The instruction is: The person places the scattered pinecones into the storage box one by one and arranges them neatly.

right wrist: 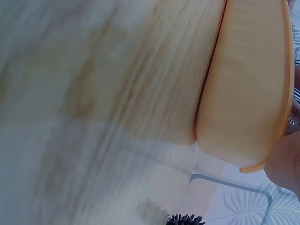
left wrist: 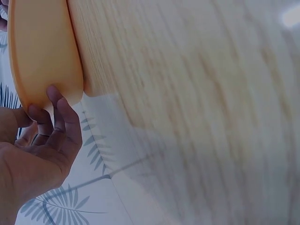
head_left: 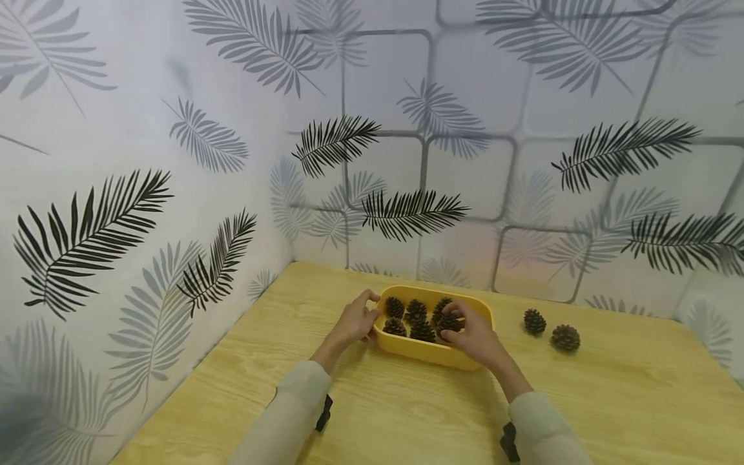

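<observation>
A yellow plastic container (head_left: 424, 349) with rounded corners stands on the table, several brown pine cones (head_left: 416, 310) inside it. My left hand (head_left: 353, 321) holds its left end; in the left wrist view the fingers (left wrist: 65, 115) curl against the outer wall, with the thumb near the rim. Reaching over the right end, my right hand (head_left: 479, 336) grips a pine cone (head_left: 449, 322) between thumb and fingers, inside the container. The right wrist view shows mostly the container's outer wall (right wrist: 246, 84), and that hand's fingertips are hidden there.
Two more pine cones, one (head_left: 534, 321) nearer the container and another (head_left: 566, 338) farther right, lie on the wood-grain table (head_left: 401, 413). Behind and to the left rise walls (head_left: 383, 84) with a leaf pattern.
</observation>
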Action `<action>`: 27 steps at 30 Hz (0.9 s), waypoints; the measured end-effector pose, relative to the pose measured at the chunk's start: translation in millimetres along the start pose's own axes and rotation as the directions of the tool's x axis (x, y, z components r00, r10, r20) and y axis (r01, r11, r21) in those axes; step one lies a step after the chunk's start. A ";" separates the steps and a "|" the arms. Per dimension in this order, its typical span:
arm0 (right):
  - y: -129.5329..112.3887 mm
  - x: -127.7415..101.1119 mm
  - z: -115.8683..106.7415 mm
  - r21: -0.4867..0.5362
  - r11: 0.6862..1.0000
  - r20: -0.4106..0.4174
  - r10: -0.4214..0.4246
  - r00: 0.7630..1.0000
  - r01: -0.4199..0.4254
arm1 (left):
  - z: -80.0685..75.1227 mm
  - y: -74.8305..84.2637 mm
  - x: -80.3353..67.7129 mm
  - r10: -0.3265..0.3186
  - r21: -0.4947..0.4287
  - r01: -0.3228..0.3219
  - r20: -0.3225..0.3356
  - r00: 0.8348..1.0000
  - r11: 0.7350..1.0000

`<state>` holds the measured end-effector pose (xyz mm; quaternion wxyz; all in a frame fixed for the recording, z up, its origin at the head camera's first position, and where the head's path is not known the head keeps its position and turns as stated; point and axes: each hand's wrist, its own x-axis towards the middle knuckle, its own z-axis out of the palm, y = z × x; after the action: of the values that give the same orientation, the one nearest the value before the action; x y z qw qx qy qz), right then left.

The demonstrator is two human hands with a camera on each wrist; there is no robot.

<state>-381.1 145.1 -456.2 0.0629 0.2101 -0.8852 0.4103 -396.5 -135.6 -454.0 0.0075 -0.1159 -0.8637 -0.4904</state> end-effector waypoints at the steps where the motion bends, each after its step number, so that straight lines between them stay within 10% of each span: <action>1: 0.5 0.7 -0.1 -0.002 1.000 -0.001 -0.002 1.000 0.002 | 0.0 -0.3 0.0 0.003 0.005 -0.003 0.001 1.000 1.000; 27: 1.6 3.9 2.7 -0.049 0.998 0.121 -0.028 0.992 0.034 | -0.7 -3.3 -0.2 0.040 0.004 -0.040 0.004 0.999 0.999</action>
<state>-385.2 142.7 -458.0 0.0212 0.2463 -0.8942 0.3733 -397.0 -137.8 -456.4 0.0155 -0.1341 -0.8622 -0.4883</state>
